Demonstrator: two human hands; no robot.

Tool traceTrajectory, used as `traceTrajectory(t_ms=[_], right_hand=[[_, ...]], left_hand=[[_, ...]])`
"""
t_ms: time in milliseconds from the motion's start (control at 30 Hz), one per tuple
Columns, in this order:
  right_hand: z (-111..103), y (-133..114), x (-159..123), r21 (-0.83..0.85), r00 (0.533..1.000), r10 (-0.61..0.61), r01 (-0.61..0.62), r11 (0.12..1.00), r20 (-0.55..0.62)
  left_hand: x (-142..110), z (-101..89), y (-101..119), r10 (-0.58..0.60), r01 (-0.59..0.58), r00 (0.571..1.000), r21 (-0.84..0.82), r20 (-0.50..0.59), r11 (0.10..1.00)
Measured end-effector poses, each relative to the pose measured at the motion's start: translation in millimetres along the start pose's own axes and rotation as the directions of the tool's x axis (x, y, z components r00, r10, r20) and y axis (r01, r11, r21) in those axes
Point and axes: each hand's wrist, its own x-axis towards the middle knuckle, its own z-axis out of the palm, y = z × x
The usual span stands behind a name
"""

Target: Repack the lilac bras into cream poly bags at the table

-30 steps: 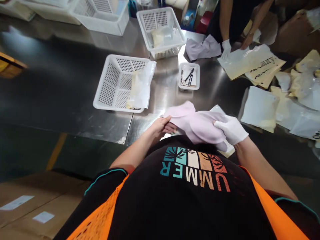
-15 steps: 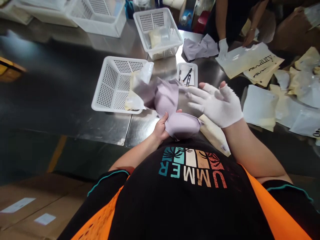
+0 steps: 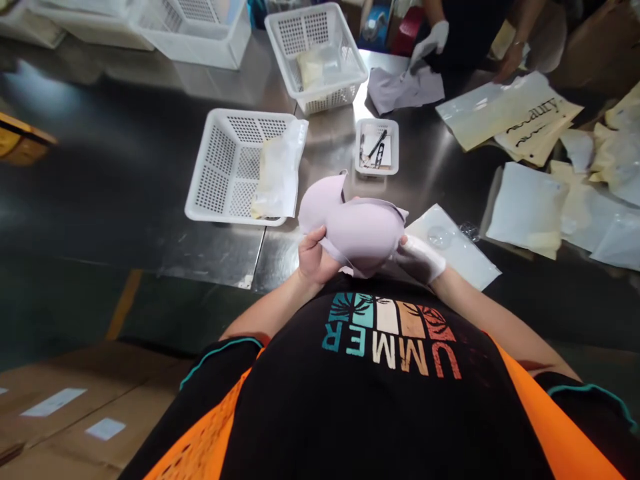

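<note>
A pale lilac bra (image 3: 364,233) is held up in front of my waist, its moulded cups facing me. My bare left hand (image 3: 316,257) grips its lower left edge, thumb on the front and fingers behind. On the other side my right hand (image 3: 417,257), in a white glove with bare fingertips, pinches the bra's right end; most of those fingers are hidden behind the fabric. A clear plastic bag (image 3: 455,247) lies on the table just beyond my right hand.
A white basket (image 3: 200,180) with a packet inside stands left, another basket (image 3: 320,103) behind it. A small tray (image 3: 377,170) holds pens or tools. Across the table, a co-worker's gloved hand (image 3: 433,43) touches lilac fabric (image 3: 405,90). Plastic bags (image 3: 527,207) lie on the right.
My right hand, raised and spread before, has come down and taken the bra's right end. The bra now lies folded with its cups together. The co-worker's gloved hand has lifted the other fabric slightly.
</note>
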Motion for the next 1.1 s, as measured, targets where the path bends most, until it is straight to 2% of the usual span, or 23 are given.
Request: traceTrajectory(t_ms=[67,133,233,300,467,567,700,900,1000,1100], right_hand=[[-1,-11,-3,0.051,1.000,0.021,-0.021,0.998,-0.015],[-5,-23,-7,0.055,0.996,0.022,-0.016,0.998,-0.092],[-16,-39,-15,-0.030,0.974,-0.068,0.063,0.998,-0.215],[-24,-46,-22,-0.075,0.958,-0.127,0.111,0.991,-0.257],[-50,-54,-36,-0.193,0.905,-0.234,0.174,0.966,-0.355],[-60,-61,-39,-0.240,0.891,-0.232,0.144,0.960,-0.390],[-68,-66,-41,-0.217,0.883,-0.194,0.108,0.970,-0.428],[-90,-48,-32,-0.310,0.886,-0.194,0.060,0.949,-0.422],[-97,-42,-13,-0.371,0.870,-0.222,0.050,0.927,-0.439],[-98,-48,2,-0.433,0.829,-0.319,0.104,0.895,-0.460]], left_hand=[[0,-0.4,3,0.018,-0.018,1.000,0.008,-0.007,1.000],[0,-1.2,6,0.055,-0.055,0.998,0.007,-0.008,0.998],[1,-4.3,11,0.138,-0.138,0.990,0.009,0.009,0.990],[2,-9.6,15,0.193,-0.193,0.981,0.022,0.032,0.981],[10,-34.5,31,0.286,-0.286,0.958,0.021,0.008,0.958],[14,-45.3,39,0.280,-0.279,0.959,0.032,-0.029,0.960],[13,-45.4,41,0.261,-0.257,0.962,0.055,-0.080,0.965],[8,-38.0,40,0.251,-0.251,0.965,0.005,-0.081,0.968],[22,-36.9,47,0.234,-0.233,0.968,0.023,-0.086,0.972],[46,-40.6,64,0.216,-0.213,0.966,0.037,-0.139,0.976]])
